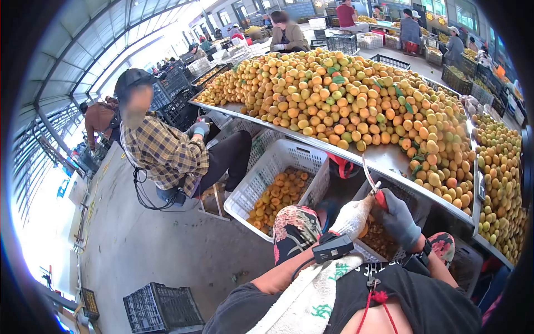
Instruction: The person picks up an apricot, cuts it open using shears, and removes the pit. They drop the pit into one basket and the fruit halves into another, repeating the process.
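My left hand (pixel 351 218), in a white glove, is curled shut just below the edge of a metal table (pixel 384 158); a sliver of orange apricot (pixel 362 230) shows under its fingers. Touching it on the right is my right hand (pixel 399 221), in a dark grey glove. That hand grips a red-handled knife (pixel 379 196) whose thin curved blade points up toward the table edge. Both hands hover over a white crate (pixel 380 240) of brownish pieces. A big heap of yellow-orange apricots (pixel 356 94) covers the table.
A white crate (pixel 245 189) of halved apricots stands under the table to my left. A person in a plaid shirt (pixel 164 153) sits beyond it. A black crate (pixel 161 306) lies on the concrete floor. More people and crates fill the far end.
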